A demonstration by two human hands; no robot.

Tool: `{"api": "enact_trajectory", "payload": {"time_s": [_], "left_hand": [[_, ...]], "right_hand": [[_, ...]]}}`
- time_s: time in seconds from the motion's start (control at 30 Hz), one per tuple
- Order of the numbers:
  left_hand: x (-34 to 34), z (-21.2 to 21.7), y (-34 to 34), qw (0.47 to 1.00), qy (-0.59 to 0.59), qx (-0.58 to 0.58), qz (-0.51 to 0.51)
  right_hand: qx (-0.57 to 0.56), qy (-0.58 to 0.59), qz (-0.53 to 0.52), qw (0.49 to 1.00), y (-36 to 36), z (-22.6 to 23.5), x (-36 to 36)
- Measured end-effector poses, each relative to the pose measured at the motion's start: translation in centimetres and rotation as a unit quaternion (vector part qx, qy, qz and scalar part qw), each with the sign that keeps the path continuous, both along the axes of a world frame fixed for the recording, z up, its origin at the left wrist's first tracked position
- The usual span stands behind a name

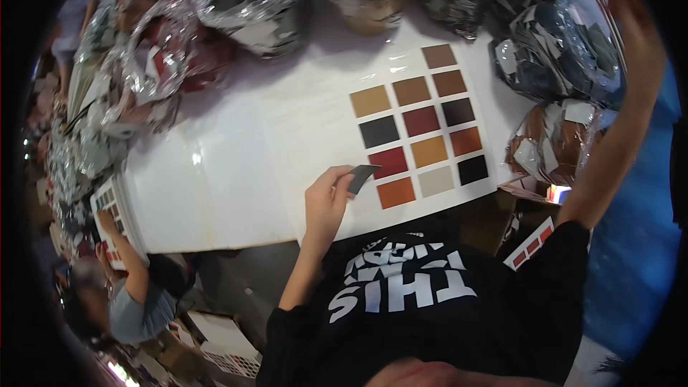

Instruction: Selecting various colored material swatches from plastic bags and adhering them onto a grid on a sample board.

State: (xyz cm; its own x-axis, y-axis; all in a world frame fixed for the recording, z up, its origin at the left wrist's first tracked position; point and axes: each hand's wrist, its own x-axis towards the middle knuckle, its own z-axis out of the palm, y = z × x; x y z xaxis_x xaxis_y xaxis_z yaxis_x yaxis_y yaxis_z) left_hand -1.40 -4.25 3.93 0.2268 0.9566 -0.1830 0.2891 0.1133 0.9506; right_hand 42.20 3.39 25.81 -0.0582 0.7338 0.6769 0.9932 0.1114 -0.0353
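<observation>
My left hand [330, 192] pinches a small dark grey swatch [361, 180] over the white table. Just right of it lies a white card [398, 92] bearing rows of coloured rectangles in tan, brown, dark red, orange, beige and black. The swatch overlaps the left edge of a dark red rectangle [390, 163]. My right arm stretches far to the upper right, where my right hand [625, 6] is beside a clear plastic bag of dark pieces [555, 43]. Its fingers are blurred and lost in the dark rim, so whatever they touch is hidden.
Clear bags of grey [261, 32], red [193, 54] and brown pieces [552, 140] line the table's far and right sides. A co-worker [140, 301] works with another swatch card [111, 218] at the left end. Another swatch card [529, 244] stands below the table's right edge.
</observation>
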Motion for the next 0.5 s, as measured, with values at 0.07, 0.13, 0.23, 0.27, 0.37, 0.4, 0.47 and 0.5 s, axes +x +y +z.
{"api": "enact_trajectory", "payload": {"time_s": [0.07, 0.13, 0.23, 0.27, 0.37, 0.4, 0.47, 0.5], "left_hand": [[1.2, -0.1, 1.0, 0.999, 0.031, -0.010, -0.028], [0.9, -0.7, 1.8, 0.976, 0.162, 0.123, -0.078], [2.7, -0.4, 4.0, 0.949, 0.171, 0.245, -0.103], [3.4, -0.2, 4.8, 0.950, 0.169, 0.241, -0.106], [4.7, -0.4, 7.0, 0.937, 0.189, 0.259, -0.142], [5.3, -0.6, 7.8, 0.925, 0.194, 0.286, -0.155], [6.1, -1.1, 9.0, 0.919, 0.197, 0.284, -0.190], [6.5, -1.3, 9.4, 0.920, 0.197, 0.281, -0.189]], "right_hand": [[-0.050, 0.259, 0.043, 0.964, -2.5, -3.8, -7.1], [-0.126, 0.371, 0.072, 0.917, -2.2, -9.4, -12.1], [-0.228, 0.550, 0.019, 0.804, -1.1, -16.8, -13.0], [-0.236, 0.607, 0.009, 0.759, -0.4, -19.4, -12.7], [-0.277, 0.654, -0.015, 0.704, 2.0, -24.7, -12.9], [-0.295, 0.667, -0.019, 0.683, 2.8, -26.1, -12.9], [-0.312, 0.691, -0.008, 0.652, 3.3, -27.7, -13.5], [-0.318, 0.692, -0.010, 0.648, 3.4, -28.2, -13.8]]}}
